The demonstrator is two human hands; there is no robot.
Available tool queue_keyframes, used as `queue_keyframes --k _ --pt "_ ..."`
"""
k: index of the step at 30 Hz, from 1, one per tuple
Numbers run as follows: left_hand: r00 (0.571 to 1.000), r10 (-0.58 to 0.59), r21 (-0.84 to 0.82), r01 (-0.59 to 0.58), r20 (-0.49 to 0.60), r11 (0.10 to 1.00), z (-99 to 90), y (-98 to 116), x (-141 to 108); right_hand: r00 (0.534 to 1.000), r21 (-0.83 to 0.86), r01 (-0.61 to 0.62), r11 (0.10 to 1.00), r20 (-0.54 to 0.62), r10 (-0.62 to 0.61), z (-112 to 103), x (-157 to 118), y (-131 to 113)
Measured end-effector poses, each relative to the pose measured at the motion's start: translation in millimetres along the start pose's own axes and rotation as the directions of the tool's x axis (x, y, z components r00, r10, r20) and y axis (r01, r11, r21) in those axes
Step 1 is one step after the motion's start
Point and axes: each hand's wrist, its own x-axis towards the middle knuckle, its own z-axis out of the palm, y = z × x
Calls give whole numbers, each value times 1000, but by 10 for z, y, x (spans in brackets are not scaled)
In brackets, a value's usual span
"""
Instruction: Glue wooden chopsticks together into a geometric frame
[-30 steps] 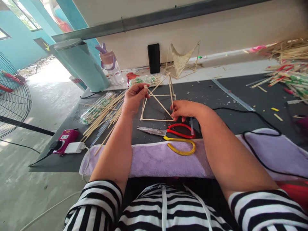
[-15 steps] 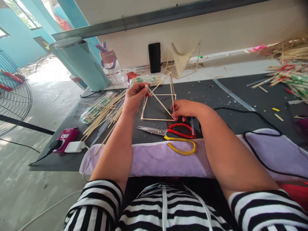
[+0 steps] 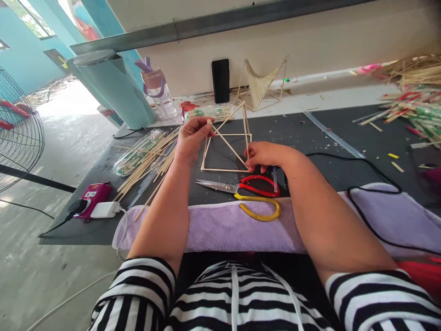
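A frame of thin wooden sticks (image 3: 223,170) stands on the dark table, with a square base and slanting sticks rising from it. My left hand (image 3: 191,139) pinches its raised left corner between thumb and fingers. At the base's near right corner, the fingers of my right hand (image 3: 260,156) are closed on the sticks. Just in front of the frame lie scissors (image 3: 237,187) with one red and one yellow handle, blades pointing left. Behind it, a second stick model (image 3: 263,85) with a curved fan of sticks stands near the wall.
Loose sticks (image 3: 146,171) and a plastic packet (image 3: 132,154) lie left of my arm. A purple power strip (image 3: 92,198), a teal pitcher (image 3: 115,89), a water bottle (image 3: 160,94) and a phone (image 3: 221,81) stand around. A purple towel (image 3: 213,227) covers the near edge. A black cable (image 3: 347,158) runs right.
The view has shifted very slightly. Both hands keep the same hold on the stick frame, with no other visible change.
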Motion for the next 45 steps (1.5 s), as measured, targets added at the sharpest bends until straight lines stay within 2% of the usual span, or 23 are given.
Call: queue_keyframes --k 18,45 --pt "999 -37 9 37 -12 999 -4 0 6 1000 -37 -11 999 5 12 -5 2 0" --pt "1000 -4 4 4 14 1000 -3 -8 15 1000 -48 -6 999 -2 6 -4 6 8"
